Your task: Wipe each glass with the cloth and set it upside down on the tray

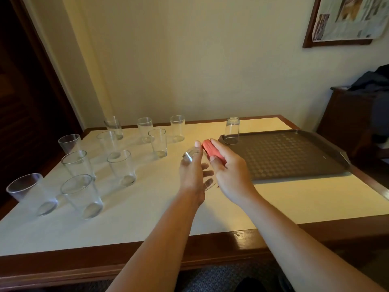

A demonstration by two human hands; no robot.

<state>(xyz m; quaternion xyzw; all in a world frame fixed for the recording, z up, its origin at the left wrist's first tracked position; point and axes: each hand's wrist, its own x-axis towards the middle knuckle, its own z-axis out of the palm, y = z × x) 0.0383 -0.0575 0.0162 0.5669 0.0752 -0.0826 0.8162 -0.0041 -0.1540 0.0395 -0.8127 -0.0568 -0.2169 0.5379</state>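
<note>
Left hand (192, 171): holds a glass (192, 155) tilted over the table (147, 207).
Right hand (228, 173): grips a red cloth (212, 151).
Tray (294, 157): at 2 o'clock, one upside-down glass (232, 130) on it.
Ten glasses (121, 167): upright, at 10 o'clock.

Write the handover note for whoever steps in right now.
Left hand grips a glass, lying sideways above the table.
Right hand holds the red cloth against it.
Done: one glass upside down at the far left corner of the tray.
Left: finish wiping the held glass and invert it on the tray, then the ten upright glasses on the table's left side.
</note>
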